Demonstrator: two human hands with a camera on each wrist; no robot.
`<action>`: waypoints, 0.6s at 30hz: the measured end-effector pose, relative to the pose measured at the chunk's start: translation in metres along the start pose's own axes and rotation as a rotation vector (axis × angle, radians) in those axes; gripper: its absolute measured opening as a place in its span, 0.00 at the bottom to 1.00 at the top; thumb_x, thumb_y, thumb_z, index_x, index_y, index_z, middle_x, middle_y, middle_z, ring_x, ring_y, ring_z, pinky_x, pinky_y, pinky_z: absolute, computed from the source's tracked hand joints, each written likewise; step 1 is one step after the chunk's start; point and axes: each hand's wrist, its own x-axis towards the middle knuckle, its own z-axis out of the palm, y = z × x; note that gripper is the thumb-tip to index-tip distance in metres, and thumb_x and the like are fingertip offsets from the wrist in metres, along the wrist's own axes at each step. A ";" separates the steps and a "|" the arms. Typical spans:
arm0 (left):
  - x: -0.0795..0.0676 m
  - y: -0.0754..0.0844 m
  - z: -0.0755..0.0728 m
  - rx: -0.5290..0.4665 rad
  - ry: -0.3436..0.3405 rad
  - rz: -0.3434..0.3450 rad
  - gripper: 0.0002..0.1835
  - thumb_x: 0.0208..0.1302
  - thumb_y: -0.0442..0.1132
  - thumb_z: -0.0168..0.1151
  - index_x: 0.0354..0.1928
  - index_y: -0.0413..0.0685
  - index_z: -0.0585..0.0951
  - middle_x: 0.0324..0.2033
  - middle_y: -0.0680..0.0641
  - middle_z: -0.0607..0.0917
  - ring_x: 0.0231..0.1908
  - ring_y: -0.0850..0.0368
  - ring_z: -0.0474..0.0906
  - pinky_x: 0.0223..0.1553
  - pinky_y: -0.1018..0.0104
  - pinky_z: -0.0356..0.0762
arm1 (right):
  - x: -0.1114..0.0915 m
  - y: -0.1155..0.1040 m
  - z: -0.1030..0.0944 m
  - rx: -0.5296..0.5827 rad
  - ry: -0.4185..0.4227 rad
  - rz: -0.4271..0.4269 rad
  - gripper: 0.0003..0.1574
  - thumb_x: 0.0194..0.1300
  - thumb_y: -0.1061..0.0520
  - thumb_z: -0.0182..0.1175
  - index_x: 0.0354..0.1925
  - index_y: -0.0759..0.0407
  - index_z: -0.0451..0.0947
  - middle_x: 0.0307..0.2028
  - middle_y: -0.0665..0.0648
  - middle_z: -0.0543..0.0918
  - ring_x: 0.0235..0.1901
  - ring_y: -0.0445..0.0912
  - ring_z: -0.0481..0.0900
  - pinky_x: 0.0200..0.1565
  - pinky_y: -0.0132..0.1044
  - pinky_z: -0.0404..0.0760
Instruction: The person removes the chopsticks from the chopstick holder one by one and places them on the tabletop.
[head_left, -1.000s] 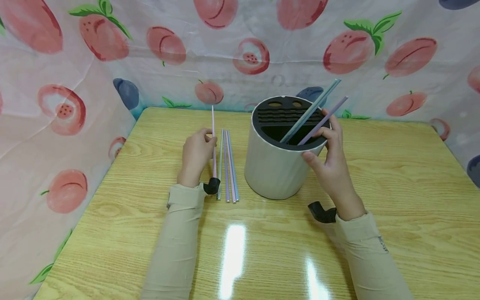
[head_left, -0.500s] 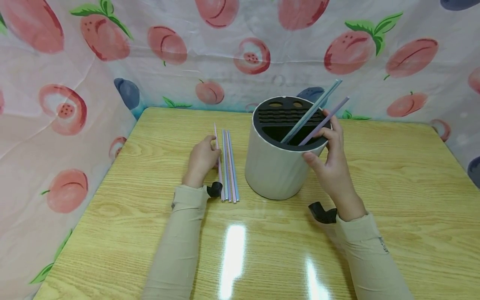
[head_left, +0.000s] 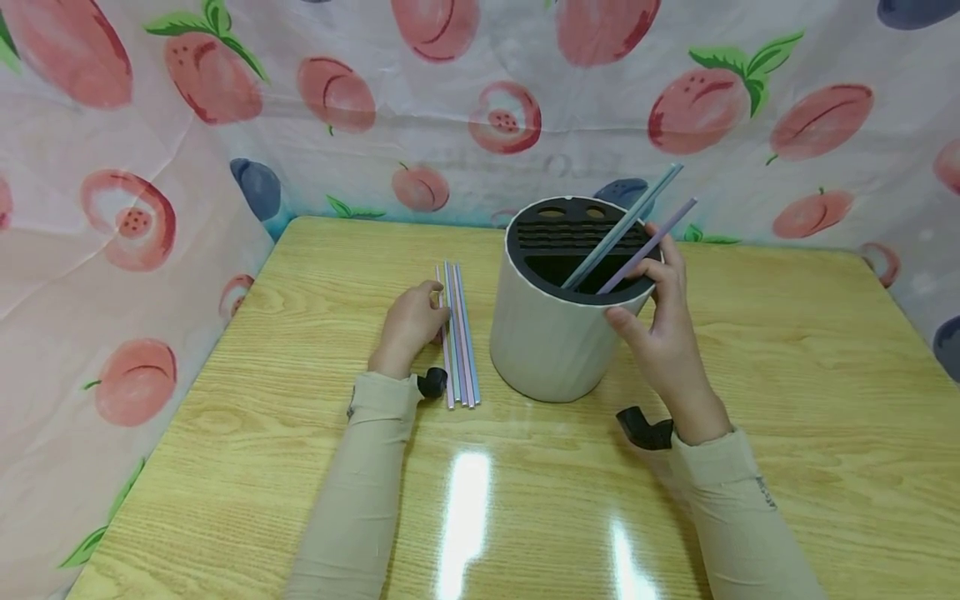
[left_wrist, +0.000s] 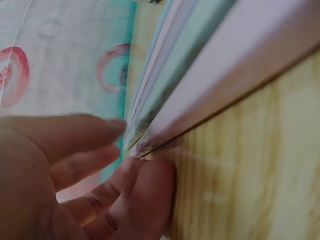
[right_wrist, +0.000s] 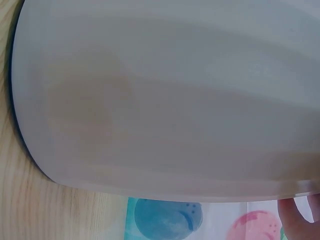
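Observation:
In the head view, a row of slim pastel chopsticks (head_left: pixel 467 367) lies side by side on the table. My left hand (head_left: pixel 410 323) pinches the leftmost, a pale pink chopstick (head_left: pixel 449 385), with thumb and fingertips around its far part. The left wrist view has that pink chopstick (left_wrist: pixel 220 75) low over the wood, beside a pale green chopstick (left_wrist: pixel 192 52). My right hand (head_left: pixel 667 321) grips the rim of a white utensil holder (head_left: pixel 551 346), thumb outside, fingers at the top edge. Pale blue chopsticks (head_left: pixel 622 225) and a lilac chopstick (head_left: pixel 656 242) lean out of its opening.
A black top (head_left: pixel 570 225) with slots and two round holes covers part of the holder. The wood-grain table (head_left: pixel 780 358) meets a fruit-print cloth (head_left: pixel 570 100) at its back and left. Black wrist mounts (head_left: pixel 645 429) sit near both cuffs.
My left hand has lowered the pink chopstick and moved it right and nearer, up against the others in the row. The right hand and holder have stayed in place.

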 end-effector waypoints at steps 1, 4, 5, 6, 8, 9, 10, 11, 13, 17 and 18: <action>0.000 0.000 0.000 0.012 0.001 0.007 0.24 0.62 0.41 0.53 0.59 0.45 0.68 0.30 0.48 0.77 0.26 0.55 0.75 0.34 0.62 0.71 | 0.000 0.000 0.000 0.000 0.000 0.000 0.37 0.58 0.40 0.56 0.45 0.71 0.58 0.67 0.57 0.45 0.65 0.47 0.43 0.61 0.55 0.44; 0.001 0.002 -0.001 0.043 0.016 0.030 0.22 0.63 0.46 0.50 0.58 0.47 0.70 0.35 0.48 0.77 0.33 0.54 0.72 0.37 0.60 0.70 | 0.000 0.000 0.000 -0.002 0.000 0.000 0.37 0.58 0.40 0.56 0.45 0.71 0.58 0.67 0.57 0.45 0.65 0.48 0.43 0.61 0.55 0.44; 0.001 0.002 -0.001 0.048 0.019 0.037 0.22 0.63 0.47 0.50 0.58 0.48 0.70 0.36 0.48 0.76 0.34 0.54 0.72 0.37 0.60 0.70 | 0.000 0.000 0.000 -0.002 0.000 0.002 0.37 0.58 0.40 0.56 0.45 0.71 0.58 0.67 0.57 0.45 0.65 0.48 0.43 0.61 0.55 0.44; 0.000 0.004 -0.002 0.045 0.021 0.042 0.21 0.64 0.47 0.49 0.57 0.49 0.71 0.36 0.48 0.76 0.33 0.54 0.72 0.35 0.60 0.70 | 0.000 0.000 0.000 -0.003 0.000 0.001 0.37 0.58 0.40 0.56 0.45 0.71 0.58 0.67 0.57 0.45 0.65 0.48 0.43 0.61 0.56 0.44; -0.001 0.007 -0.003 0.045 0.025 0.065 0.20 0.64 0.48 0.48 0.56 0.50 0.72 0.35 0.49 0.77 0.31 0.54 0.72 0.31 0.61 0.70 | 0.000 0.000 0.000 -0.003 0.000 0.000 0.37 0.58 0.40 0.56 0.45 0.71 0.58 0.67 0.57 0.45 0.65 0.47 0.43 0.61 0.56 0.43; -0.001 0.008 -0.004 0.041 0.024 0.080 0.20 0.64 0.48 0.48 0.56 0.51 0.72 0.35 0.50 0.77 0.29 0.55 0.73 0.30 0.62 0.70 | 0.000 0.000 0.000 -0.002 0.000 -0.001 0.37 0.58 0.40 0.56 0.45 0.71 0.58 0.67 0.57 0.45 0.65 0.47 0.43 0.61 0.56 0.43; -0.002 0.010 -0.005 0.036 0.020 0.098 0.20 0.65 0.49 0.48 0.55 0.52 0.73 0.33 0.50 0.77 0.27 0.55 0.72 0.28 0.63 0.69 | 0.000 0.000 0.000 -0.001 0.000 -0.005 0.37 0.58 0.40 0.56 0.45 0.71 0.58 0.67 0.57 0.45 0.65 0.48 0.43 0.61 0.56 0.44; -0.002 0.012 -0.006 0.030 0.020 0.121 0.19 0.65 0.49 0.48 0.55 0.52 0.73 0.32 0.51 0.77 0.26 0.55 0.72 0.27 0.63 0.69 | 0.000 0.000 0.000 -0.003 0.000 -0.004 0.38 0.58 0.40 0.56 0.45 0.71 0.58 0.67 0.57 0.45 0.65 0.47 0.43 0.61 0.56 0.43; -0.003 0.017 -0.009 0.026 0.027 0.169 0.18 0.65 0.49 0.48 0.54 0.52 0.74 0.31 0.51 0.77 0.25 0.56 0.71 0.27 0.64 0.68 | 0.000 0.000 0.000 -0.006 0.000 -0.002 0.38 0.58 0.39 0.56 0.45 0.71 0.58 0.67 0.55 0.45 0.65 0.47 0.43 0.61 0.57 0.43; -0.008 0.029 -0.015 0.012 0.054 0.236 0.18 0.65 0.49 0.49 0.53 0.53 0.75 0.31 0.53 0.77 0.27 0.57 0.71 0.28 0.64 0.68 | 0.000 -0.001 0.000 -0.010 -0.003 0.005 0.37 0.58 0.40 0.56 0.45 0.70 0.58 0.67 0.52 0.45 0.65 0.47 0.43 0.61 0.56 0.43; -0.009 0.032 -0.017 0.007 0.063 0.245 0.18 0.65 0.50 0.48 0.53 0.54 0.75 0.31 0.54 0.77 0.27 0.57 0.71 0.28 0.64 0.68 | 0.000 -0.001 0.000 -0.009 -0.004 0.005 0.37 0.58 0.40 0.56 0.45 0.70 0.58 0.67 0.51 0.45 0.65 0.47 0.43 0.61 0.56 0.43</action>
